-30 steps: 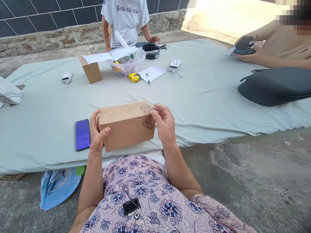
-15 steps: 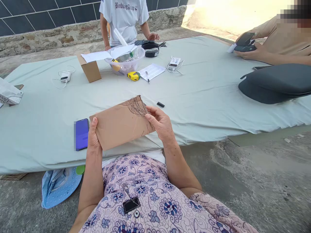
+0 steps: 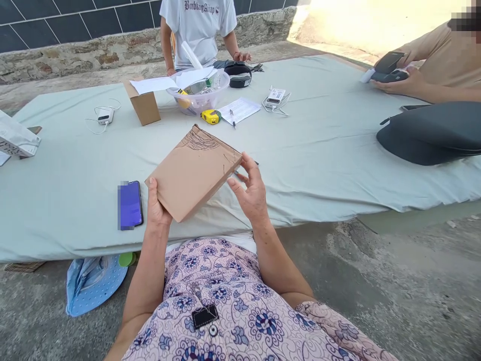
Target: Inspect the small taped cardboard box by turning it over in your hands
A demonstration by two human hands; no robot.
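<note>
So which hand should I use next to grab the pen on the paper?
Probably your right hand: it's nearer the pen and seems to touch the box only at a corner, while your left hand grips its left side.

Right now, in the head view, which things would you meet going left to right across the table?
White package → white cabled device → phone → held cardboard box → right hand → second white device → black case.

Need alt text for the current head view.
The left hand holds a tilted, scribbled cardboard box over a cloth-covered table, the right hand at its right corner. A phone lies left of the box; a yellow tape measure and a basin sit beyond it. One person is opposite, another at right.
</note>
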